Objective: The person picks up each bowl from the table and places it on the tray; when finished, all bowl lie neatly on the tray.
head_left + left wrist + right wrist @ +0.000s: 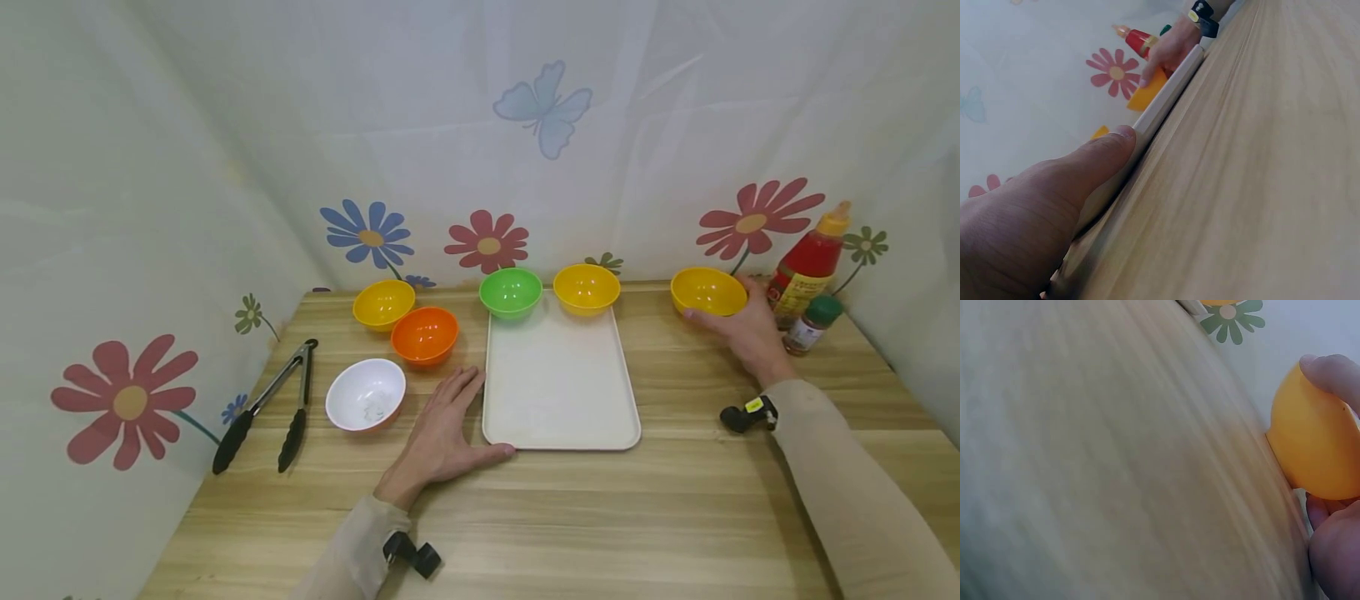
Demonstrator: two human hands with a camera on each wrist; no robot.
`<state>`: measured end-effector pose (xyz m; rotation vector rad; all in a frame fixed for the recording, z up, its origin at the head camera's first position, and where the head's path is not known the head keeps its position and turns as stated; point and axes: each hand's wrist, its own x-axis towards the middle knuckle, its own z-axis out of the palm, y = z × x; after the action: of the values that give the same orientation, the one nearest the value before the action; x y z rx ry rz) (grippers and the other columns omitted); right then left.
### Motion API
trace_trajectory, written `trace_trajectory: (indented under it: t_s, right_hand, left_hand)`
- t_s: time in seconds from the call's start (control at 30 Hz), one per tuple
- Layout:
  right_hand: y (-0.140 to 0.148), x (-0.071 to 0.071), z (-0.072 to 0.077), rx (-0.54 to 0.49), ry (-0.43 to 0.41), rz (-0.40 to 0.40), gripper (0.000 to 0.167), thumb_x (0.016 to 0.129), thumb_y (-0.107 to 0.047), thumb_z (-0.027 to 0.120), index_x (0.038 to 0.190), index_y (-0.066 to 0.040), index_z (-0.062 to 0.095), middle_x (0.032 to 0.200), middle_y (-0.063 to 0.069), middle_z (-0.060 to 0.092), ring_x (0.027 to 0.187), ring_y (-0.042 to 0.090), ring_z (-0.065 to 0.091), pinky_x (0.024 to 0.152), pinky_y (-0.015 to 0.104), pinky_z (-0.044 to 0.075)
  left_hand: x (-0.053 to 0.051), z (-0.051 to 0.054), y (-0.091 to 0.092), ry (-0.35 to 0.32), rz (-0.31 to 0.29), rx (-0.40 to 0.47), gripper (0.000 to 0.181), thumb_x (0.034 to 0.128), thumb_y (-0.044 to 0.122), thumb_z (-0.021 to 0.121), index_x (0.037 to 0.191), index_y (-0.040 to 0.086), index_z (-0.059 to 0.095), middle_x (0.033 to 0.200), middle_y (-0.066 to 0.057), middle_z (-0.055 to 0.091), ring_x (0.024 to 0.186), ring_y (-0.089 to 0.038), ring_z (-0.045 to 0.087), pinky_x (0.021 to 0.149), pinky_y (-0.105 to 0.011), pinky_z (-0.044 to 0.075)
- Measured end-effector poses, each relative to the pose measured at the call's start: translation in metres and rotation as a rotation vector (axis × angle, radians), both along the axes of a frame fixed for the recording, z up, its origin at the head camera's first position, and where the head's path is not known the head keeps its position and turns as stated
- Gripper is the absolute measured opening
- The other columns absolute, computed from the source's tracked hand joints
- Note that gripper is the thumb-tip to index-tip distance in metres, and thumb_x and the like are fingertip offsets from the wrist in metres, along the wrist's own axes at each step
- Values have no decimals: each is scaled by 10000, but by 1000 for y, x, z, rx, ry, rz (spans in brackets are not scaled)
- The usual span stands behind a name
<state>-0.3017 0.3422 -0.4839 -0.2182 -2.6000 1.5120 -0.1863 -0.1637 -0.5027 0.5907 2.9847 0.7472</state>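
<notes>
On the right of the table (570, 517), near the flowered backdrop (637, 192), see a yellow bowl (703, 289), mouth up, gripped between thumb and fingers of the right hand (750, 329); cannot tell whether slightly lifted. Note sauce bottle (806, 271) and green-capped jar (812, 325) just beside that hand. At the white tray (561, 383), find the left hand (446, 433) spread wide, grasping nothing, thumb touching the near edge, fingers along the left edge. Log green bowl (511, 293) and second yellow bowl (587, 290) at the tray's far end.
</notes>
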Motion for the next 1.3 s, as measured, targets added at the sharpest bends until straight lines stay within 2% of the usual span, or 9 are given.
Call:
trace_trajectory:
  t_s: [0.2,0.43,0.77,1.07,1.3]
  right_hand:
    - [-1,1,1,-1,-1,-4,1241,955,-607,837,1763,-71,62,1759,296,250,1519,502,333,1318,702,300]
    - [-5,3,7,-9,52,-11,1214,940,-597,857,1760,-88,120,1753,263,284,1521,483,343,1332,685,286]
    - [-24,7,32,-34,84,4,1217,902,-636,869,1783,-187,160,1796,153,290,1558,422,354,1352,625,285]
    - [-57,11,65,-81,152,94,1128,948,-518,879,1772,-176,188,1760,132,333,1535,358,385,1351,554,329]
    - [-79,11,76,-120,162,188,1071,975,-412,884,1760,-141,207,1725,127,372,1497,339,423,1328,556,373]
  left_hand:
    - [0,0,0,5,-1,-2,1272,791,831,824,1767,176,337,1826,-48,313,1727,-287,173,1393,-545,179]
    - [0,-1,0,8,3,-1,1272,794,842,811,1765,168,340,1826,-50,313,1727,-288,174,1391,-553,184]
    - [0,-1,1,5,2,-6,1279,790,852,807,1764,166,341,1825,-45,313,1729,-282,167,1392,-552,180]
    - [0,-2,-1,5,4,-5,1280,789,860,801,1764,169,343,1825,-43,314,1728,-286,172,1390,-557,187]
    - [0,-1,0,9,4,-1,1280,788,861,800,1761,163,349,1825,-46,316,1726,-287,180,1389,-561,191]
